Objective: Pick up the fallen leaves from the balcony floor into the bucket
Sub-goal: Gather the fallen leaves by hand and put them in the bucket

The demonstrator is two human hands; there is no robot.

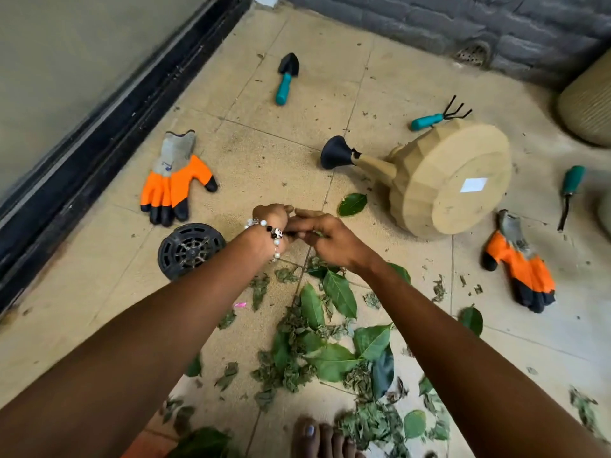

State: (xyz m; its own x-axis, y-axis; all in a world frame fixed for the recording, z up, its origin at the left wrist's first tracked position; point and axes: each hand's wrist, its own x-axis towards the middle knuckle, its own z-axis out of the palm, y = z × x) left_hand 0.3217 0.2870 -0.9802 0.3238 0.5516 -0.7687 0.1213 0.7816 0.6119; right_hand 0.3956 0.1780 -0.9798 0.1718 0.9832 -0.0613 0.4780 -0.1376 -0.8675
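Toes (319,436) are poking in at the near edge, and right beside them I'm seeing the thick of the leaves (330,352), a scatter of fresh green ones and dry crumbled bits spreading across the tiled floor (99,309). I'm reaching both arms out past that pile. My left hand (272,216), the one with the bead bracelet (271,233), is curling its fingers in, and my right hand (325,238) is meeting it, fingers bent around something small and green, a scrap of leaf as far as I can tell. What the left fingers are closing on I cannot tell.

Just beyond the hands a single leaf (352,204) is lying alone, near the tipped-over watering can (446,176). Far left, an orange glove (175,180) and a black drain cover (191,250) are sitting close together.

I'm not spotting any bucket, and that's my worry: carrying a small pinch away blind, I'm likely dropping dry fragments back onto the floor. Crumbly bits are also breaking up under a hard squeeze, and loose scraps could end up in that drain.
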